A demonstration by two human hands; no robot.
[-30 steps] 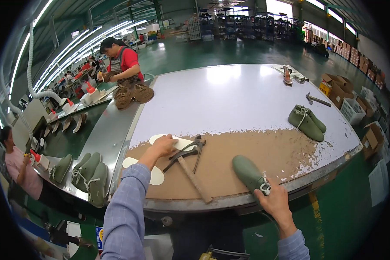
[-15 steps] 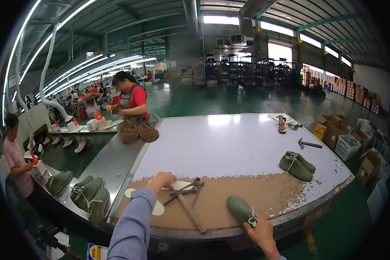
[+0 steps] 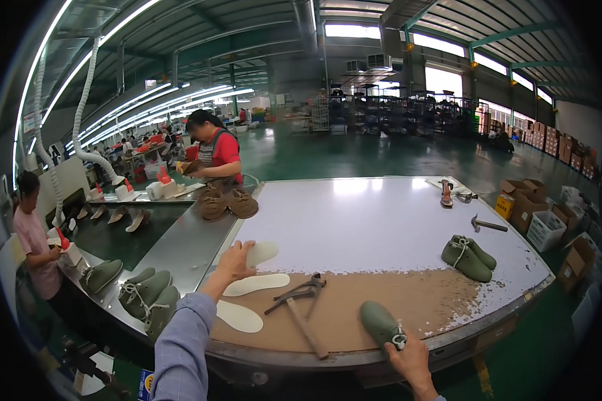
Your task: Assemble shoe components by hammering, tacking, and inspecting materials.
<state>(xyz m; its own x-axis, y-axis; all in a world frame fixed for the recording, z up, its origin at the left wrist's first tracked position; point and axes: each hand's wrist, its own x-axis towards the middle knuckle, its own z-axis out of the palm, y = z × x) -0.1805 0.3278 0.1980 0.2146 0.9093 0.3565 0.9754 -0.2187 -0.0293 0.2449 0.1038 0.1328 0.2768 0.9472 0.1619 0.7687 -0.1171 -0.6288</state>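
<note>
My left hand (image 3: 235, 261) reaches over the left part of the table, its fingers closed on a pale insole (image 3: 263, 252) that looks slightly blurred. Two more insoles lie beneath it: one flat insole (image 3: 257, 285) beside my wrist, and another insole (image 3: 241, 317) nearer the table edge. At the front edge my right hand (image 3: 410, 361) grips a green shoe (image 3: 377, 319) by its laced end, with the toe pointing away from me. Between my hands lie dark pincers (image 3: 309, 291) and a wooden-handled hammer (image 3: 308, 329), crossing each other.
A green shoe pair (image 3: 470, 259) stands on the table's right side; a second hammer (image 3: 489, 224) lies beyond. Brown shoes (image 3: 227, 202) sit at the far left corner. More green shoes (image 3: 146, 294) line the metal side bench (image 3: 174, 257). A co-worker (image 3: 217, 152) handles a brown shoe.
My left hand has lifted an insole and moved it away from me, uncovering the insoles below. My right hand still holds the green shoe; the whole view has shifted slightly.
</note>
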